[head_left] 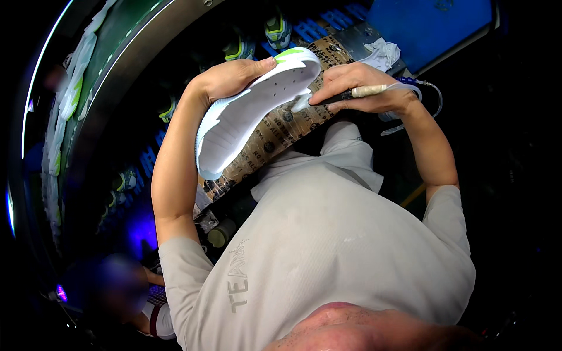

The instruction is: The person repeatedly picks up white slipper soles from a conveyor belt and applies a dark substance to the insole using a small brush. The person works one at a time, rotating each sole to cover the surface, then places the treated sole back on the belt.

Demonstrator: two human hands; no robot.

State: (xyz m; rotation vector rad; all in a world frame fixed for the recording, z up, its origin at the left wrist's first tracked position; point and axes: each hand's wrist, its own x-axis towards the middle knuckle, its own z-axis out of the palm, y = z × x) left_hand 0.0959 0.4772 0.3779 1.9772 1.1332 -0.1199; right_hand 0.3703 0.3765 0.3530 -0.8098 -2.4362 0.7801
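A white shoe sole (234, 131) with pale blue and lime-green edges is tilted in front of me, its hollow inner side facing up. My left hand (231, 77) grips its far left rim, thumb lying on the lime-green patch. In my right hand (363, 85) is a brush (346, 95) with a dark and cream handle, a thin clear tube running from its back end. Its whitish bristles (301, 103) are at the sole's near right rim; whether they touch it I cannot tell.
Under the sole lies a bench edge wrapped in printed brown tape (272, 133). A crumpled white cloth (383, 54) and a blue panel (436, 29) are at the far right. Shoes (277, 30) stand beyond. More soles (69, 96) line a curved green conveyor at left, near another person (164, 320).
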